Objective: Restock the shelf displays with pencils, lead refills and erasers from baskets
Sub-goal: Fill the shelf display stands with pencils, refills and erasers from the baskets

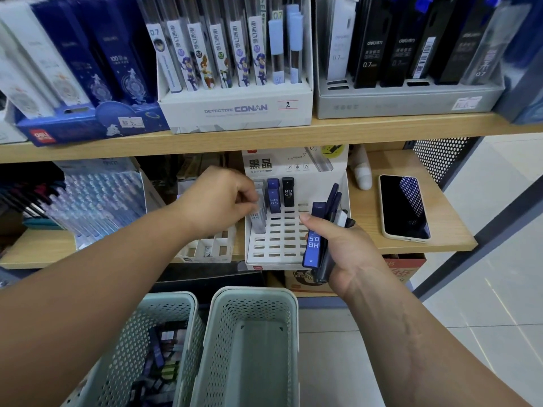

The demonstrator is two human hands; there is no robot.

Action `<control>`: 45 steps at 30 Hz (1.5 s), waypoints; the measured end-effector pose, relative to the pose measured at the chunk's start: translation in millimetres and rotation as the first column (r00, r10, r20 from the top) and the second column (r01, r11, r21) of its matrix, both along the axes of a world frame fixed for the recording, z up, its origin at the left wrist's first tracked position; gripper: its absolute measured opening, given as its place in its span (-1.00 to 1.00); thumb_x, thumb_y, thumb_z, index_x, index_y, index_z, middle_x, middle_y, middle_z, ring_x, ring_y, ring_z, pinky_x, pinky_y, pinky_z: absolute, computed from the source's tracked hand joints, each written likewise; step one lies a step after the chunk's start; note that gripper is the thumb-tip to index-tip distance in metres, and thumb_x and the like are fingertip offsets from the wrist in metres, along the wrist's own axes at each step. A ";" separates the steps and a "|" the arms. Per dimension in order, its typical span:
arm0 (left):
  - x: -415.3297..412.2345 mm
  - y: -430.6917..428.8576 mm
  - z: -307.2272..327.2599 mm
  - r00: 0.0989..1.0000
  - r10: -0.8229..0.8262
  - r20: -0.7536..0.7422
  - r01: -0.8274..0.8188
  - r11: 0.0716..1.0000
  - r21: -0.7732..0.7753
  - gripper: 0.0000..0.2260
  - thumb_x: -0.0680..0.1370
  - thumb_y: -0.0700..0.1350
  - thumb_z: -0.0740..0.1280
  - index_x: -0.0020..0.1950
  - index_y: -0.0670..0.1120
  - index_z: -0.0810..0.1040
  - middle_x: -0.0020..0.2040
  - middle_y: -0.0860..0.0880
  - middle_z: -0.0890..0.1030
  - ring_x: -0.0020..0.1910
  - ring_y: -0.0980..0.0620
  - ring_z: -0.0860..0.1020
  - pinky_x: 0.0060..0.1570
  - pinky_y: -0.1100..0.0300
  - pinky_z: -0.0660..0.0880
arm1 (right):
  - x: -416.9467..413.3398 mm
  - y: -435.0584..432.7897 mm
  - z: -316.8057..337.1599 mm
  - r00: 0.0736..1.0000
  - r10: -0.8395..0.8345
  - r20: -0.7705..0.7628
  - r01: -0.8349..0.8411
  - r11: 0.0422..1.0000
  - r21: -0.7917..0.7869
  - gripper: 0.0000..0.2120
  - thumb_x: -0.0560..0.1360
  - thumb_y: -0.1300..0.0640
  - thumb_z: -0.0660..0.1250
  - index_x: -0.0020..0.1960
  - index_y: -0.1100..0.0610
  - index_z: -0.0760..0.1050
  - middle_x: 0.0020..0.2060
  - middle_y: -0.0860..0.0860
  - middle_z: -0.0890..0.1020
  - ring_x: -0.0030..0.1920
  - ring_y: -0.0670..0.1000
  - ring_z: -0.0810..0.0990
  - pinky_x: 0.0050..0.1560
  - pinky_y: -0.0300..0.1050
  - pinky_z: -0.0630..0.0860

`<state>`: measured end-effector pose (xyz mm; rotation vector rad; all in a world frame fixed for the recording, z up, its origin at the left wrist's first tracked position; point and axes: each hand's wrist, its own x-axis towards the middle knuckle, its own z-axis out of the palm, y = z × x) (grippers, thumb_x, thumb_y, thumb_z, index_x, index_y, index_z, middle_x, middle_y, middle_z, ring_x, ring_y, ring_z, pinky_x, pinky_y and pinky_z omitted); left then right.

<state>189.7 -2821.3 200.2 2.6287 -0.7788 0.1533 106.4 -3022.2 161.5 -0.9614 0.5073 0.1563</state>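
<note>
A white slotted display stand (282,245) for lead refills sits on the lower shelf. In its back rows stand blue HB 0.5 cases (273,198), a black case (288,192) and grey cases (258,221). My left hand (223,198) pinches a grey case at the stand's left column. My right hand (343,248) grips a bundle of lead refill cases (318,239), mostly blue, in front of the stand's right side. Below, the left basket (123,353) holds several stationery packs; the right basket (252,333) shows a bare bottom.
A phone (404,207) lies face up on the lower shelf to the right of the stand. A small white divided box (205,248) sits left of it. The upper shelf (264,136) carries display boxes of 0.7 leads. Tiled floor lies to the right.
</note>
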 end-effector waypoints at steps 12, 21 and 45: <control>-33.8 -14.2 -15.5 0.978 0.156 0.136 -0.132 0.977 -0.169 -0.92 0.49 -0.07 0.50 -0.13 -0.07 0.69 -0.24 0.00 0.65 -0.24 0.01 0.60 -0.20 0.12 0.55 | -2.3 7.2 9.7 0.998 -0.008 0.056 0.005 0.999 0.046 -0.60 0.39 0.24 0.57 0.20 0.25 0.60 -0.09 0.19 0.74 -0.13 0.18 0.75 -0.28 0.08 0.66; -120.7 -47.8 -20.8 0.664 0.008 -0.748 -0.618 0.568 -0.543 -0.94 0.50 -0.26 0.48 -0.07 -0.14 0.64 -0.29 -0.11 0.66 -0.38 0.00 0.61 -0.41 0.16 0.51 | -14.4 35.8 10.7 0.997 -0.030 0.072 0.035 0.997 -0.068 -0.74 0.38 0.18 0.60 0.01 0.24 0.65 -0.32 0.13 0.62 -0.28 0.16 0.59 -0.23 0.07 0.59; -40.5 17.1 -6.4 0.983 0.055 0.176 -0.062 0.997 0.035 -0.93 0.53 -0.14 0.43 -0.02 -0.05 0.70 -0.11 0.00 0.69 -0.13 0.02 0.61 -0.08 0.03 0.59 | -18.9 -0.3 1.5 0.998 -0.047 0.037 0.053 0.986 -0.157 -0.86 0.45 0.26 0.51 -0.08 0.16 0.56 -0.46 -0.01 0.54 -0.49 -0.07 0.46 -0.44 -0.17 0.33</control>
